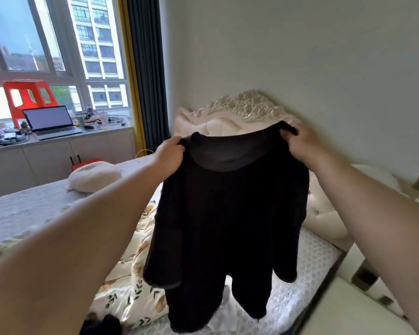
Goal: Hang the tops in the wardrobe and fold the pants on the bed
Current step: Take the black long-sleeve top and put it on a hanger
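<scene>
Bare forearms [94, 226] reach in from the bottom corners. Left hand [171, 151] and right hand [300, 143], well apart at mid-frame, each pinch one end of the top edge of a black fuzzy garment [228, 226]. It hangs over the white-quilted bed [22, 209], in front of the cream carved headboard [247, 107]; can't tell top or pants.

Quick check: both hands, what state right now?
Left hand: closed, gripping one top corner of the black garment.
Right hand: closed, gripping the other top corner of it.
</scene>
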A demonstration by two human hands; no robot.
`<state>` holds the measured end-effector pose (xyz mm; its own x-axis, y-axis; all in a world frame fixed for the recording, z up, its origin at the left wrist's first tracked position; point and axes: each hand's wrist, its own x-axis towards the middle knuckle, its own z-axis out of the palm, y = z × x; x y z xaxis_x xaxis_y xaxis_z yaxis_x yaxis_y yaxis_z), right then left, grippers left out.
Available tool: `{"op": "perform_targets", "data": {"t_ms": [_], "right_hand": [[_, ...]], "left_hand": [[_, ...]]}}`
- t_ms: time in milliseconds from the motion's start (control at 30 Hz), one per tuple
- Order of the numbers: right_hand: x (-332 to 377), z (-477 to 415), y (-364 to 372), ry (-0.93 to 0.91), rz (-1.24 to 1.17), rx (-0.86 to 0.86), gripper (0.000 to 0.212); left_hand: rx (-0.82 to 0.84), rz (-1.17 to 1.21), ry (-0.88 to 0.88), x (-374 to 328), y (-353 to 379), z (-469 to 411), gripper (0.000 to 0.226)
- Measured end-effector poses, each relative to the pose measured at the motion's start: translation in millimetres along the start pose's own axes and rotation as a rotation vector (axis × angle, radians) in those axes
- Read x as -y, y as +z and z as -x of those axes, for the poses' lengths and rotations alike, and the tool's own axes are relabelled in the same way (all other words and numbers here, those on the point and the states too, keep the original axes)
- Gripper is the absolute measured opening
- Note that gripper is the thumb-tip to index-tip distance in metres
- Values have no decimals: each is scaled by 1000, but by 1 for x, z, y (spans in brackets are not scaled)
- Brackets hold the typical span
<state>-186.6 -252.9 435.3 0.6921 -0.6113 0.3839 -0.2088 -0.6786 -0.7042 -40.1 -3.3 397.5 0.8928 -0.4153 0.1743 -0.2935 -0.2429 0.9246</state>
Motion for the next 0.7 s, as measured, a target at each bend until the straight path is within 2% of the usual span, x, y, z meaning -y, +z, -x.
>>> {"op": "perform_targets", "data": {"t_ms": [67,133,200,233,300,433,533,700], "right_hand": [[-7,21,-6,55,-15,-22,36],[-17,41,-12,66,-2,-64,33],[-28,58,-17,74,4,-90,32],[-33,67,-22,91,2,-93,33],[-40,85,-32,146,-15,-95,32],[-49,116,-57,138,-6,-130,30],[-48,146,-77,177,-5,-191,29],[-34,207,-106,254,9,-346,30]], "left_hand": [[17,121,-116,-2,16,19,17],[117,230,-212,-10,28,43,14],[276,175,-188,-15,38,59,8],[317,99,-166,-18,44,67,13],[261,-32,-108,-22,58,78,31],[23,-155,2,-31,86,101,33],[57,-130,7,-40,101,122,30],[176,-85,125,-55,117,160,25]]}}
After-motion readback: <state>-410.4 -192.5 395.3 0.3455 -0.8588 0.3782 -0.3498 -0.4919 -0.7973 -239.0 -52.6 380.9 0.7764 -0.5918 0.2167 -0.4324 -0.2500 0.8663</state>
